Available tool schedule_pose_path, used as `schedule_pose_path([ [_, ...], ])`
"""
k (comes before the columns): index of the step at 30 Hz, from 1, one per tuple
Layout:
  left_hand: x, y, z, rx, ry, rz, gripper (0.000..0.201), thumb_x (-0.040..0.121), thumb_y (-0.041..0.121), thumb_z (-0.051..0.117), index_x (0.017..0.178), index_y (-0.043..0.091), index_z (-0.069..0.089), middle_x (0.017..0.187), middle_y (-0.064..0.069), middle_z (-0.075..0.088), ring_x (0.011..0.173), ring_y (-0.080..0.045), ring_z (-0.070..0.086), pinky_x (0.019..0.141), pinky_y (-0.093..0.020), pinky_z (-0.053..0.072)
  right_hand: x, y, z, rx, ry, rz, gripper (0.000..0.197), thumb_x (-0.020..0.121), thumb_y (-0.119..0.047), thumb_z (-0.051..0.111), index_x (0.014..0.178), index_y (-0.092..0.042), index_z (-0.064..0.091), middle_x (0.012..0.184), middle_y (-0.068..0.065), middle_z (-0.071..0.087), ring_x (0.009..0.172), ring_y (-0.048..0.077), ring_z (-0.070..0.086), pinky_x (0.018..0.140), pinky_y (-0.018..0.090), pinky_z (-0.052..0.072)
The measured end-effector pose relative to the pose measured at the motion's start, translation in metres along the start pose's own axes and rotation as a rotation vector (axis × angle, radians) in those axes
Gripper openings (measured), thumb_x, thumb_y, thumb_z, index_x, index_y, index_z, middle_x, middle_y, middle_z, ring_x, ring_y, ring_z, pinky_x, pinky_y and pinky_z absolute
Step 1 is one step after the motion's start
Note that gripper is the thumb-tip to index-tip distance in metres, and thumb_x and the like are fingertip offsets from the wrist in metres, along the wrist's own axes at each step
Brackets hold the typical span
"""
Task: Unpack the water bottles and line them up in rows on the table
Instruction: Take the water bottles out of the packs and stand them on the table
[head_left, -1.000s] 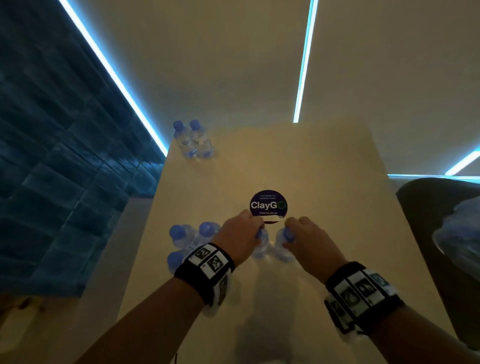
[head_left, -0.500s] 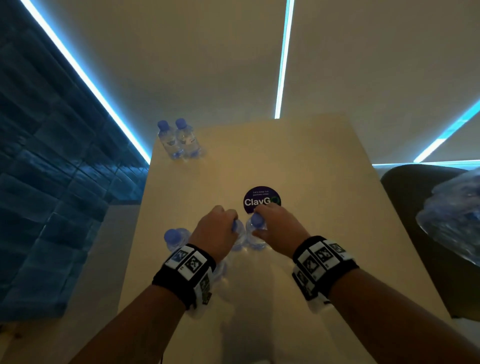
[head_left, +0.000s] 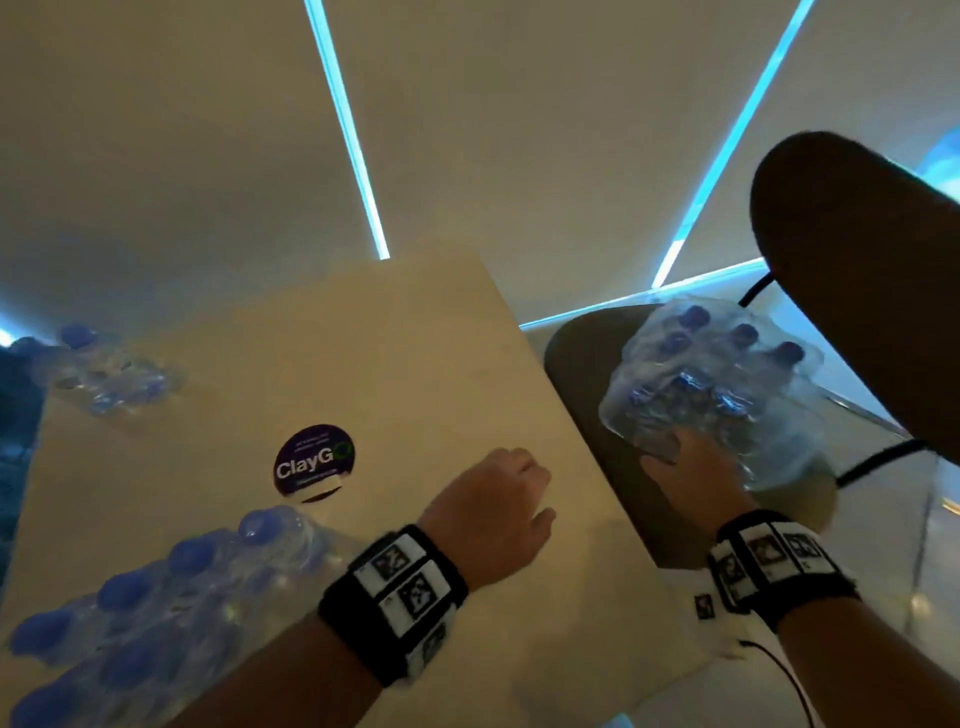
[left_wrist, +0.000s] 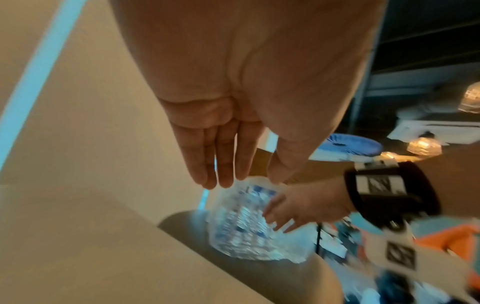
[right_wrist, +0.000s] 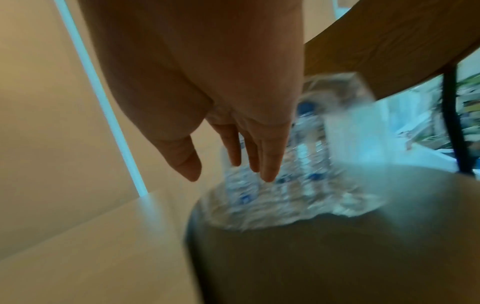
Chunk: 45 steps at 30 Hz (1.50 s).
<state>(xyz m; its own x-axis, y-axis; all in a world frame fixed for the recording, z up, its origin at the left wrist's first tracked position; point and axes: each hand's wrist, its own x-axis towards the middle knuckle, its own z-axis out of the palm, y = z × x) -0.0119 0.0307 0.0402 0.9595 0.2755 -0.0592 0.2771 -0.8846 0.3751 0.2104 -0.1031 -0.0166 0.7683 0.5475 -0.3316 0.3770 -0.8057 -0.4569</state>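
Note:
A plastic-wrapped pack of water bottles (head_left: 727, 384) with blue caps lies on a dark chair seat (head_left: 587, 395) right of the beige table (head_left: 415, 364). My right hand (head_left: 685, 467) reaches into the pack's near side, fingers straight and holding nothing (right_wrist: 249, 164). My left hand (head_left: 498, 514) hovers over the table's right part, fingers relaxed and empty (left_wrist: 228, 168). Several unpacked bottles (head_left: 171, 597) stand in rows at the table's near left. Two more bottles (head_left: 104, 374) stand blurred at the far left corner.
The chair's dark backrest (head_left: 857, 270) rises behind and right of the pack. A round purple ClayGo sticker (head_left: 314, 460) marks the table's middle. Blue light strips run along the pale walls beyond the table.
Both hands let go of the two bottles set down near the sticker and swung right. The right hand now reaches the pack on the chair. The view turned right with them.

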Motion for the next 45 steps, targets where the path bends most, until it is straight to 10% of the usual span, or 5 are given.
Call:
schedule_pose_path([
  [6,0.142,0.093,0.062,0.237,-0.176,0.303,0.04,0.081,0.013,0.062,0.118,-0.001,0.058,0.118,-0.021,0.057,0.107,-0.037,0.053,0.084,-0.044,0.053,0.069,0.071,-0.052,0.16,0.19,0.178,0.045,0.085,-0.025,0.067,0.122,-0.002,0.053,0.112,0.02,0.062,0.107,0.036,0.058,0.091,0.039,0.043],
  [13,0.239,0.107,0.085,0.359,-0.008,-0.015,0.051,0.09,0.019,0.06,0.135,0.001,0.046,0.13,-0.021,0.054,0.115,-0.039,0.051,0.085,-0.05,0.05,0.111,0.082,-0.05,0.356,0.311,0.368,0.086,0.082,-0.054,0.059,0.146,-0.012,0.02,0.142,0.018,0.043,0.122,0.037,0.048,0.1,0.048,0.044],
  [19,0.266,0.086,0.086,0.432,0.0,-0.043,0.077,0.082,0.024,0.064,0.148,0.009,0.027,0.141,-0.017,0.042,0.111,-0.036,0.049,0.078,-0.047,0.045,0.137,0.066,-0.058,0.527,0.309,0.383,0.092,0.093,-0.032,0.056,0.15,-0.025,-0.016,0.157,0.019,0.017,0.14,0.036,0.03,0.11,0.048,0.032],
  [34,0.26,0.085,0.067,0.432,-0.107,0.128,0.03,0.099,0.028,0.041,0.12,0.009,0.052,0.113,-0.017,0.06,0.097,-0.036,0.061,0.082,-0.046,0.052,0.138,0.092,-0.09,-0.246,0.214,0.106,0.037,0.095,-0.041,0.045,0.091,-0.01,0.064,0.081,0.012,0.063,0.078,0.029,0.063,0.072,0.041,0.056],
  [45,0.122,0.074,0.028,0.144,-0.044,0.065,0.015,0.094,0.008,0.053,0.099,-0.005,0.059,0.093,-0.022,0.055,0.064,-0.036,0.057,0.049,-0.035,0.037,0.006,0.025,-0.065,-0.321,0.003,-0.218,0.047,0.09,-0.058,0.039,0.074,-0.019,0.058,0.059,0.001,0.059,0.054,0.021,0.056,0.051,0.034,0.046],
])
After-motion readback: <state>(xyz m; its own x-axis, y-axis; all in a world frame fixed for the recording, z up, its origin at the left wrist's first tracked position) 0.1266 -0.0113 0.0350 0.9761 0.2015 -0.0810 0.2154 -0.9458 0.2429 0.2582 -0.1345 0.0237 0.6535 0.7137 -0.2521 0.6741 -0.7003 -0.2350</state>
